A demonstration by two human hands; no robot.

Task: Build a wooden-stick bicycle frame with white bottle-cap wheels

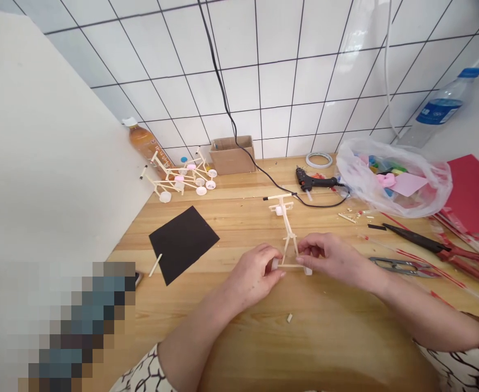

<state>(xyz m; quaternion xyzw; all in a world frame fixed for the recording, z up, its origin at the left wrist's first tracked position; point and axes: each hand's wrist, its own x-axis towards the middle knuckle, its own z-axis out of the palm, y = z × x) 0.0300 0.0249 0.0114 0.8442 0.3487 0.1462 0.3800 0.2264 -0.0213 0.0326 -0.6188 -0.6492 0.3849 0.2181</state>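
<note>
A small model tricycle (287,224) made of pale wooden sticks stands on the wooden table in front of me. Its black-tipped handlebar points away from me, and a whitish wheel sits under the front. My left hand (259,270) has thumb and fingers closed round the white rear wheel (275,264) on the left end of the axle stick. At the other end, my right hand (323,257) pinches the frame near the right rear wheel (308,270); its fingertips partly cover the contact. A short bit of stick (289,318) lies nearer to me.
Similar stick models (182,177) stand at the back left by a tea bottle (145,139) and cardboard box (233,158). A black sheet (184,245) lies left. Right are a glue gun (315,179), tape roll (319,159), plastic bag (394,201), thread snips (403,267) and red-handled pliers (464,261).
</note>
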